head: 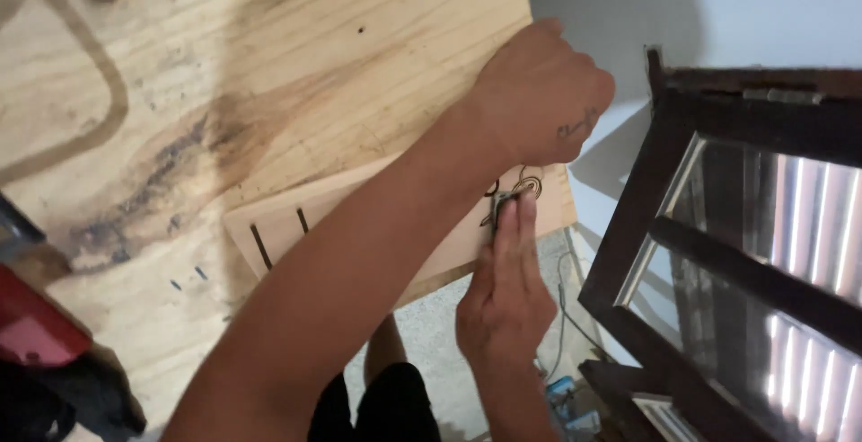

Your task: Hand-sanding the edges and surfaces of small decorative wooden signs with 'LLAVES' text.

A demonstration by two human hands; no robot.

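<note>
Pressing flat fingers (514,226) on a small dark metal piece (503,204), the right hand (505,303) pinned it to the thin slotted wooden board (359,217); the left hand (543,92), clenched in a fist, steadied the board on the stained plywood desk (224,74) beside a dark-framed window (745,226).

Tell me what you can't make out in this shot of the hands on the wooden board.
1. Left hand, head view: fisted knuckles-up, so whatever it grips is hidden.
2. Small metal piece on the slotted board: mostly under the right hand fingertips; its kind is unclear.
3. Dark pattern on the board: part hidden by both hands.
4. Red object: cut off by the left edge.
</note>
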